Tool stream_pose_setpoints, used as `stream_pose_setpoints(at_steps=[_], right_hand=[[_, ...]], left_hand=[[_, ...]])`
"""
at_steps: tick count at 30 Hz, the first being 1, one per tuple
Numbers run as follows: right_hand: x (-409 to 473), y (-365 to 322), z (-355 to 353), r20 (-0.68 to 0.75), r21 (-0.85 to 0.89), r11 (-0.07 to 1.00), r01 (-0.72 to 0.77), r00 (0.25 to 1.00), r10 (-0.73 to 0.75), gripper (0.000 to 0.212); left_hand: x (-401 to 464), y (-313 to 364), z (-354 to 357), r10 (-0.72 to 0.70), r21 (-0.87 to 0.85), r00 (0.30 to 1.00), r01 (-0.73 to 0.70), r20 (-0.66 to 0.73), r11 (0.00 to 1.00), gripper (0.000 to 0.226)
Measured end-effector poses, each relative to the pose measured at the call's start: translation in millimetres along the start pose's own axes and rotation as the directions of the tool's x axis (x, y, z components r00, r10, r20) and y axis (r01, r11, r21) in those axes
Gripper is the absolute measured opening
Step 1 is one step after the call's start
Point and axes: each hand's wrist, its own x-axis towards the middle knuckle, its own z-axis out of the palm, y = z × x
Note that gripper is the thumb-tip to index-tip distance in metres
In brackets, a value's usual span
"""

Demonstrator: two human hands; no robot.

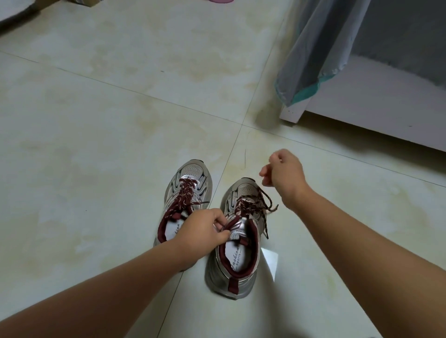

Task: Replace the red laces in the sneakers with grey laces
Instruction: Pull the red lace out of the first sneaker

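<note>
Two silver-grey sneakers with dark red collars stand side by side on the tiled floor, toes pointing away from me. The left sneaker (187, 190) is fully laced with a dark red speckled lace (185, 193). The right sneaker (237, 263) has its red lace (251, 205) loosened, with strands trailing over its right side. My left hand (200, 232) pinches the top of the right sneaker's tongue (237, 232). My right hand (283, 175) hovers above that sneaker's toe, fingers pinched together, apparently on a raised strand of its lace.
A white furniture base (362, 111) stands on the floor at the right, with a blue-grey cloth (323, 53) hanging over its corner. A pink object (220, 1) shows at the top edge. A dark-shadowed item fills the top left corner (14, 14).
</note>
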Motion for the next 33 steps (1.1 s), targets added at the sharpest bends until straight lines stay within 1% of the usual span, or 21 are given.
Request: stream_pose_setpoints(at_steps=[1,2,4,5,6,11,12,13,14,16,17,18,20,22,24,25,27,28,29,31,33], right_hand=[[-2,0,0,0.097,-0.195,0.979,0.066,0.994,-0.047,0.019],[-5,7,3,0.218,-0.413,0.897,0.157,0.973,-0.070,0.013],[-16,25,12,0.413,-0.718,0.605,0.345,0.910,-0.029,0.025],[-21,33,17,0.470,-0.770,0.478,0.421,0.883,-0.021,0.031],[-25,36,22,0.492,-0.786,0.407,0.465,0.870,-0.044,0.031],[-25,36,31,0.514,-0.827,0.175,0.535,0.844,-0.152,0.013],[-24,35,30,0.473,-0.832,0.212,0.512,0.856,-0.209,0.009],[-23,32,27,0.369,-0.828,0.334,0.450,0.886,-0.280,0.010],[-21,27,21,0.197,-0.786,0.510,0.350,0.923,-0.329,0.014],[-14,13,8,-0.134,-0.504,0.837,0.213,0.938,-0.319,0.019],[-10,10,3,-0.207,-0.354,0.915,0.192,0.938,-0.277,0.018],[-7,10,1,-0.197,-0.295,0.940,0.173,0.951,-0.237,0.017],[-12,16,5,0.020,-0.417,0.894,0.163,0.985,-0.171,0.015],[-19,33,14,0.267,-0.637,0.737,0.226,0.962,-0.064,0.020],[-25,44,23,0.377,-0.758,0.569,0.320,0.926,-0.019,0.023],[-24,48,27,0.386,-0.763,0.552,0.337,0.922,-0.030,0.015],[-24,50,32,0.392,-0.739,0.583,0.338,0.919,-0.036,0.030],[-25,50,34,0.371,-0.713,0.633,0.302,0.928,-0.025,0.037],[-25,48,35,0.321,-0.662,0.713,0.232,0.947,-0.011,0.036],[-22,42,30,0.155,-0.470,0.876,0.109,0.987,-0.039,0.023],[-16,32,20,-0.035,-0.305,0.951,0.054,0.997,-0.067,0.015]], left_hand=[[0,0,0,-0.001,-0.001,1.000,0.001,0.000,1.000,0.024],[0,-1,1,-0.002,-0.002,1.000,0.002,0.000,1.000,0.024],[1,-1,1,0.000,0.001,1.000,0.000,-0.002,1.000,0.025],[2,0,1,0.002,0.005,1.000,-0.002,-0.002,1.000,0.025],[2,-1,1,0.005,0.011,1.000,-0.005,-0.002,1.000,0.024],[3,-2,3,0.014,0.035,1.000,-0.014,0.000,0.999,0.023],[2,-2,3,0.014,0.029,1.000,-0.014,-0.002,0.999,0.024],[2,-1,3,0.012,0.019,1.000,-0.012,-0.003,1.000,0.025],[2,0,2,0.010,0.008,1.000,-0.010,-0.001,1.000,0.026],[2,0,1,0.006,0.000,1.000,-0.006,0.006,1.000,0.025],[2,-1,0,0.004,0.001,1.000,-0.004,0.011,1.000,0.024],[2,-1,0,0.002,-0.001,1.000,-0.002,0.014,1.000,0.024],[1,-1,1,-0.002,-0.011,1.000,0.002,0.020,1.000,0.024],[1,-1,1,0.004,-0.006,1.000,-0.004,0.016,1.000,0.023],[2,-1,1,0.015,0.019,1.000,-0.015,0.013,1.000,0.018],[2,-1,1,0.020,0.033,1.000,-0.020,0.014,0.999,0.016],[1,-3,1,0.027,0.049,1.000,-0.027,0.013,0.998,0.014],[1,-3,2,0.029,0.048,1.000,-0.029,0.012,0.998,0.015],[1,-3,2,0.027,0.042,1.000,-0.028,0.012,0.999,0.016],[0,-1,1,0.021,0.023,1.000,-0.021,0.019,1.000,0.017],[0,0,-1,0.017,0.017,0.999,-0.018,0.027,1.000,0.016]])
